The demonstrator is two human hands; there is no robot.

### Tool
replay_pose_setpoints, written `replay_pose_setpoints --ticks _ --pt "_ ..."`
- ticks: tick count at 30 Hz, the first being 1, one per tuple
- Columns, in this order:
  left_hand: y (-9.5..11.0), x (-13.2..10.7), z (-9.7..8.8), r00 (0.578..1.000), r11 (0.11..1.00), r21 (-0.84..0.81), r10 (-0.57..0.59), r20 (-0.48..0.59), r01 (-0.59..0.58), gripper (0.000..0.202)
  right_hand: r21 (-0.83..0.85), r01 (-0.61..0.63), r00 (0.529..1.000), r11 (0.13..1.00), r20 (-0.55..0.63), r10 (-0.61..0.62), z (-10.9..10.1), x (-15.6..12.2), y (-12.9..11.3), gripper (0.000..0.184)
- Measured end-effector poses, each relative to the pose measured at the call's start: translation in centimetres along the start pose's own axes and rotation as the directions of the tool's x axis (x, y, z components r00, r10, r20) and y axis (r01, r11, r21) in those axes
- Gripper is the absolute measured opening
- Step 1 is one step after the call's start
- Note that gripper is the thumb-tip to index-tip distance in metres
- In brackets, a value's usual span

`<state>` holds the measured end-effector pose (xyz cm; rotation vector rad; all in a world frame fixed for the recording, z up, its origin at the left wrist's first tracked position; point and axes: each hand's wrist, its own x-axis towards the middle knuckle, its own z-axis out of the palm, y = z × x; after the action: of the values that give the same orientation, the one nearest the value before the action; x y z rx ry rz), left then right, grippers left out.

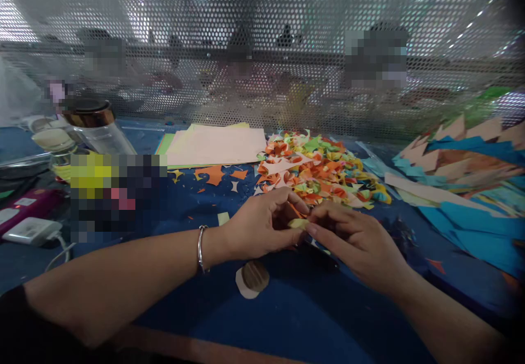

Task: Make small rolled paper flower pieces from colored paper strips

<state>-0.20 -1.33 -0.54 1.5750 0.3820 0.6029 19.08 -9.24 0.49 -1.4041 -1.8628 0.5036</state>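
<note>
My left hand (pixel 262 224) and my right hand (pixel 359 238) meet over the blue table, fingertips pinched together around a small pale yellow piece of paper (pixel 298 223). Both hands grip it, though its full shape is partly covered by the fingers. Just behind them rises a heap of small curled paper pieces (pixel 315 167) in orange, yellow, green and pink. Below my left wrist lies a round brown disc (pixel 255 275) on a pale cut piece of paper (pixel 245 287). A dark object (pixel 324 254), hard to make out, lies under my right hand.
A stack of pale pink sheets (pixel 217 144) lies at the back, with orange paper scraps (pixel 215 175) before it. At left stand a lidded clear bottle (pixel 100 131) and a white charger (pixel 33 231). Blue and peach papers (pixel 471 222) pile up right. A perforated metal screen (pixel 262 91) closes the back.
</note>
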Motion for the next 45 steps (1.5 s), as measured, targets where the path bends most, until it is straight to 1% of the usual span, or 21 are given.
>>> replay_pose_setpoints --ticks 2,6,9,11,13,16,18,24,27,30,33,36,39,42,45 --pt "0.0 0.0 -0.1 0.999 0.999 -0.034 -0.022 0.027 0.023 0.037 0.013 -0.011 1.000 1.000 0.010 0.011 -0.1 0.1 -0.1 0.028" --pt "-0.1 0.0 -0.4 0.999 0.995 -0.096 -0.031 0.043 0.035 0.040 0.080 -0.059 0.998 0.995 0.037 0.057 -0.2 0.2 -0.5 0.038" --pt "0.0 0.1 -0.7 0.994 0.987 -0.147 -0.054 0.097 0.068 0.042 0.141 -0.103 0.993 0.985 0.068 0.094 -0.2 0.3 -0.6 0.042" --pt "0.1 0.1 -0.9 0.989 0.984 -0.155 -0.066 0.135 0.087 0.040 0.183 -0.133 0.990 0.974 0.079 0.120 -0.2 0.3 -0.6 0.041" --pt "0.3 0.1 -1.0 0.984 0.982 -0.154 -0.089 0.152 0.112 0.039 0.215 -0.158 0.986 0.964 0.085 0.143 -0.2 0.3 -0.5 0.040" --pt "0.5 0.1 -1.0 0.980 0.974 -0.167 -0.131 0.149 0.156 0.042 0.238 -0.184 0.981 0.954 0.109 0.162 -0.1 0.3 -0.5 0.039" --pt "0.6 0.1 -1.0 0.979 0.970 -0.178 -0.139 0.150 0.165 0.042 0.239 -0.187 0.979 0.953 0.119 0.163 -0.1 0.3 -0.5 0.040" --pt "0.4 0.1 -1.1 0.970 0.965 -0.164 -0.175 0.171 0.203 0.041 0.255 -0.205 0.977 0.945 0.115 0.181 -0.1 0.4 -0.4 0.039" --pt "0.1 0.3 -1.0 0.978 0.966 -0.197 -0.139 0.158 0.169 0.044 0.245 -0.195 0.979 0.950 0.110 0.173 -0.2 0.5 -0.4 0.037" --pt "-0.1 0.4 -0.6 0.988 0.973 -0.194 -0.102 0.114 0.123 0.048 0.213 -0.187 0.981 0.959 0.093 0.170 -0.2 0.6 -0.5 0.037" --pt "-0.3 0.5 -0.2 0.993 0.976 -0.196 -0.074 0.087 0.090 0.047 0.164 -0.159 0.986 0.974 0.083 0.147 -0.2 0.7 -0.4 0.036" --pt "-0.4 0.4 0.0 0.993 0.972 -0.215 -0.081 0.088 0.098 0.047 0.127 -0.135 0.989 0.983 0.081 0.125 -0.2 0.6 -0.4 0.035" --pt "-0.5 0.3 0.0 0.994 0.975 -0.199 -0.089 0.058 0.098 0.050 0.105 -0.117 0.992 0.988 0.059 0.111 -0.1 0.6 -0.3 0.033" --pt "-0.5 0.2 0.1 0.997 0.984 -0.163 -0.070 0.028 0.074 0.047 0.094 -0.105 0.993 0.990 0.057 0.100 0.1 0.5 -0.2 0.031" --pt "-0.4 0.1 0.2 0.998 0.987 -0.151 -0.055 0.030 0.059 0.041 0.103 -0.107 0.993 0.989 0.066 0.101 0.2 0.4 -0.1 0.031"
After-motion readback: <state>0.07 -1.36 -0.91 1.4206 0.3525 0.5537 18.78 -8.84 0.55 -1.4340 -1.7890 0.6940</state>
